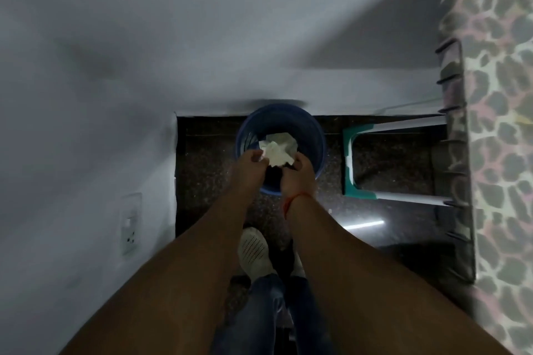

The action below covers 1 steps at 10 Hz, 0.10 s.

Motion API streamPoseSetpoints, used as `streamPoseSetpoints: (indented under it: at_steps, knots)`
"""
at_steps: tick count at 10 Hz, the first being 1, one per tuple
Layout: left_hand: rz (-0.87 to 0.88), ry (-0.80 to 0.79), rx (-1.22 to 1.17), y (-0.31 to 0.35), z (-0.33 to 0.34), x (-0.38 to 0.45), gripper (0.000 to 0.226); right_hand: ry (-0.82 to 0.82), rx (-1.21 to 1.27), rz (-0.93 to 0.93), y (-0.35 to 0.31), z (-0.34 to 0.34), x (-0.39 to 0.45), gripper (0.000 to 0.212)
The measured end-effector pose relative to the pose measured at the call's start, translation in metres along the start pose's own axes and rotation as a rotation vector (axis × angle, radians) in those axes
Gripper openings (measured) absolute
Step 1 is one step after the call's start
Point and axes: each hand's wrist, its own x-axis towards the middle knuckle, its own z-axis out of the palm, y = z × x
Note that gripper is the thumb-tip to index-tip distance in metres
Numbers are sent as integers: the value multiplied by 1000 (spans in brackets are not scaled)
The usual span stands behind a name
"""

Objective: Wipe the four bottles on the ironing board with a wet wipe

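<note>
We see a dim, soft-focus view: wide-angle bending at the edges, glare streaking the dark floor [364,224].

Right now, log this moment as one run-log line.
phase: discard | left hand and right hand: both pinch crumpled white wipe | over: blue bin | bottles: out of view

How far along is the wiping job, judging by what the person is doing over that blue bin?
It looks near its end. Both hands, left hand and right hand, hold a crumpled white wipe over the open blue bin, so the wipe is probably about to be thrown away. It has not been dropped yet. The ironing board shows only at the right edge and no bottles are in view, so whether all four are wiped cannot be confirmed.
</note>
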Motion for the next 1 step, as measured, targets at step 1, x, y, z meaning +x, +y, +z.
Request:
streamPoseSetpoints:
  at_steps: [1]
  knots:
    - [6, -14, 18, -8, 1, 7, 16, 24, -65, 13, 10, 2, 7, 55]
